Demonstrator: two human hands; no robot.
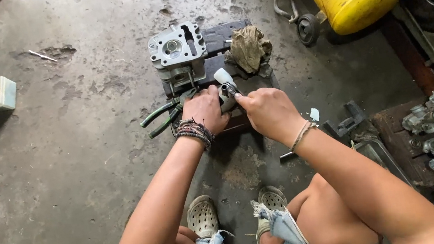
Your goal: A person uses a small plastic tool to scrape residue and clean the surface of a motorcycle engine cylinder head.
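Both hands: clamped on small white-capped part [224,84] — on dark block [227,35]
Left hand [205,109]: wrapped round its body
Right hand [267,110]: pinching its top
Cylinder head [177,51]: 11 o'clock, near
Green-handled pliers [162,117]: 9 o'clock — just beside left hand
Rag [249,48]: 1 o'clock

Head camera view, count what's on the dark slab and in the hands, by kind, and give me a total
Cylinder head: 1
Rag: 1
Pliers: 1
White part held by left hand and right hand: 1
Total: 4
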